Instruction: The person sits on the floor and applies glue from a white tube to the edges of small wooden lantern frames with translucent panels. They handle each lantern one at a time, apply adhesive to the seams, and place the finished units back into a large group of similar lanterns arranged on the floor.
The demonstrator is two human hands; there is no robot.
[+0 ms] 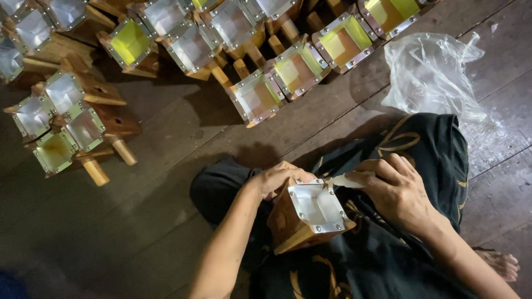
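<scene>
Closest to the camera, a square wooden box with a riveted metal rim and shiny lining point(310, 213) sits on the lap, on dark cloth with gold pattern point(410, 144). The left hand point(277, 178) is clamped around its far left corner. The right hand point(396, 191) pinches a small pale tool point(346, 180) whose tip touches the box's far rim. Further right there's a crumpled clear plastic bag point(429, 72) on the wooden plank floor point(166, 210). Far back, loads of similar metal-rimmed wooden boxes point(257, 97), some lined yellow.
</scene>
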